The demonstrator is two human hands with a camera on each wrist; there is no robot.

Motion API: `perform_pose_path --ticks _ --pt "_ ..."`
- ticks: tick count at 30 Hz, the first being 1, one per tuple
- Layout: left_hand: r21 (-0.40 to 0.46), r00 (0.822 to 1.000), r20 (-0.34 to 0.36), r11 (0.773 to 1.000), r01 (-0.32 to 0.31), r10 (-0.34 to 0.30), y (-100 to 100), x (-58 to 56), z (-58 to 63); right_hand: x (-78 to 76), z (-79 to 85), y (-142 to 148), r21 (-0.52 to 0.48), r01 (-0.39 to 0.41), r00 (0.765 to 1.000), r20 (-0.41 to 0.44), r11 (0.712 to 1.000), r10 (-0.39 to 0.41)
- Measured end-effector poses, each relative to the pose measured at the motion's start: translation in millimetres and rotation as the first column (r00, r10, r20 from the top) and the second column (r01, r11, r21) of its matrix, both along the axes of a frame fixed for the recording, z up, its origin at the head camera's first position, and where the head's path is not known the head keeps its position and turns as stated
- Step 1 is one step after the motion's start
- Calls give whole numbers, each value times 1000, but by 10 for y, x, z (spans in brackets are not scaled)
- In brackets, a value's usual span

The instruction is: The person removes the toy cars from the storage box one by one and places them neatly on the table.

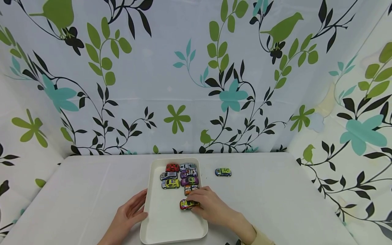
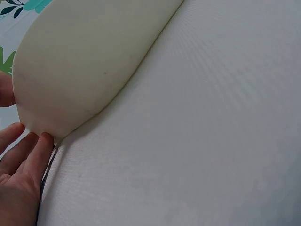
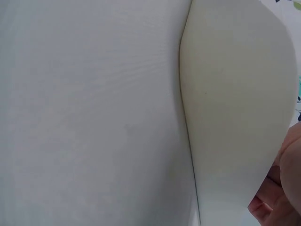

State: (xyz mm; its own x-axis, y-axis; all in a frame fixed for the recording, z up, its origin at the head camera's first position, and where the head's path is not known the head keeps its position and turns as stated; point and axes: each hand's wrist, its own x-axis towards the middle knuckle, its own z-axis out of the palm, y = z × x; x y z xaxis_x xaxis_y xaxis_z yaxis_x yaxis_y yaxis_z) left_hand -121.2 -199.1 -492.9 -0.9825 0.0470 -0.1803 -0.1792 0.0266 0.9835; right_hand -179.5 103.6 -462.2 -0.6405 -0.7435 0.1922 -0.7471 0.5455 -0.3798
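A white tray (image 1: 171,233) lies on the table, with several small toy cars in its upper part. My left hand (image 1: 130,212) rests against the tray's left wall with fingers extended; in the left wrist view its fingertips touch the wall's outside. My right hand (image 1: 212,207) reaches over the tray's right rim and pinches a yellow and red toy car (image 1: 187,204) low over the tray floor. Whether its wheels touch the floor I cannot tell. Just above, an orange and white car (image 1: 190,189) is partly covered by the right fingers. The held car is hidden in the right wrist view.
In the tray, a red car (image 1: 172,167), a blue-grey car (image 1: 168,175) and a yellow car (image 1: 170,184) form the left column. A silver car (image 1: 188,166) and two purple ones stand to their right. Outside, a green-yellow car (image 1: 223,172) stands on the table (image 1: 260,190). Patterned cloth hangs behind.
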Motion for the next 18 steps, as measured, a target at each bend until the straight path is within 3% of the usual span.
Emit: perform_pose_path --ticks 7,18 --pt "-14 1000 5 1000 -6 6 2 -4 6 42 69 35 -15 44 999 -15 999 -44" --pt "-19 1000 6 1000 -8 8 0 -10 0 53 51 53 -50 20 999 -44 999 -22"
